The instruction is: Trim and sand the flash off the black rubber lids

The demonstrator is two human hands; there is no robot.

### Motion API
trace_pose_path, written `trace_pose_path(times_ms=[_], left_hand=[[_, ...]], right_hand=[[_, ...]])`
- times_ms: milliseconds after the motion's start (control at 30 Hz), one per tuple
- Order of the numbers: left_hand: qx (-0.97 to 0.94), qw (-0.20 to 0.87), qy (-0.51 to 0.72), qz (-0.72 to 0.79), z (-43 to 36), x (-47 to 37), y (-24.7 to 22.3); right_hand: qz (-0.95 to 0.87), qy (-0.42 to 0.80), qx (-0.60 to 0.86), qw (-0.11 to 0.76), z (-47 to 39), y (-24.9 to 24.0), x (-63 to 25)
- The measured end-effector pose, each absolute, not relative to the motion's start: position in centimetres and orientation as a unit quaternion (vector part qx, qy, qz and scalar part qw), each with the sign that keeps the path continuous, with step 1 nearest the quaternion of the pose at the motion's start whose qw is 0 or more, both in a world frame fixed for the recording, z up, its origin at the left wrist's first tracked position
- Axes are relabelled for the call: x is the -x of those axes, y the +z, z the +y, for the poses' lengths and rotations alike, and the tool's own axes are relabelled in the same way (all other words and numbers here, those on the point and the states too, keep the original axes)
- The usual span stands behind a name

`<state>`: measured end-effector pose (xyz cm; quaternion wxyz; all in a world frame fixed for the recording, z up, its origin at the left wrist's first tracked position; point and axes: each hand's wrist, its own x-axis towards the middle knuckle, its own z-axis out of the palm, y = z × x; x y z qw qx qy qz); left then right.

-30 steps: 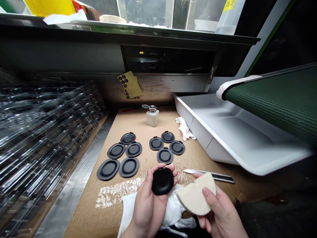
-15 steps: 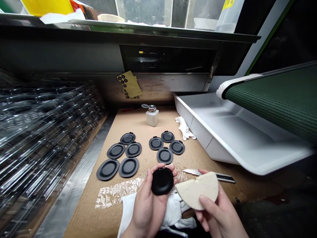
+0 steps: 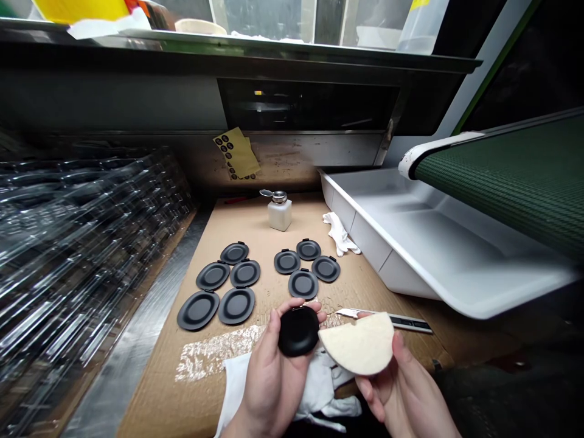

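Note:
My left hand (image 3: 276, 377) holds a glossy black rounded lid (image 3: 298, 331), its palm under the piece and fingers curled round the sides. Just right of it, my right hand (image 3: 401, 380) grips a cream half-round pad (image 3: 360, 344) at its right edge, the pad's left tip close to the black lid. Beyond both hands, several dark oval lids lie in two groups on the cardboard, a left group (image 3: 236, 305) and a right group (image 3: 303, 284). A utility knife (image 3: 410, 323) lies partly behind the pad.
A white pump bottle (image 3: 280, 214) stands at the back of the cardboard (image 3: 246, 219). White gloves (image 3: 338, 234) lie beside a large white tray (image 3: 387, 267). Clear plastic trays (image 3: 91, 243) are stacked at left. A green conveyor belt (image 3: 511, 176) juts in at right. White cloth (image 3: 319, 389) lies under my hands.
The cream pad has tilted and shifted slightly left in my right hand, and my right thumb has moved from its face to its right edge. My left hand keeps hold of the black lid.

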<state>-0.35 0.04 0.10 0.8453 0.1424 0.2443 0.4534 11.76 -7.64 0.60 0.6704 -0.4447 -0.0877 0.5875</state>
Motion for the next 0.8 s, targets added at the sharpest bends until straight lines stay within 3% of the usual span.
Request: trace_pose_path(times_ms=[133,333,567,800], left_hand=[[-0.141,0.843,0.456,0.247,0.1,0.4,0.1],[-0.134,0.847,0.459,0.233,-0.1,0.4,0.2],[-0.128,0.845,0.460,0.240,0.0,0.5,0.0],[-0.120,0.839,0.454,0.276,0.3,0.3,0.3]], right_hand=[[-0.143,0.559,0.501,0.644,-7.7,0.7,-12.0],[-0.359,0.376,0.660,0.543,-8.2,0.2,-14.9],[-0.162,0.603,0.435,0.649,-8.0,-0.4,-14.9],[-0.233,0.670,0.245,0.661,-7.1,-2.2,-14.7]])
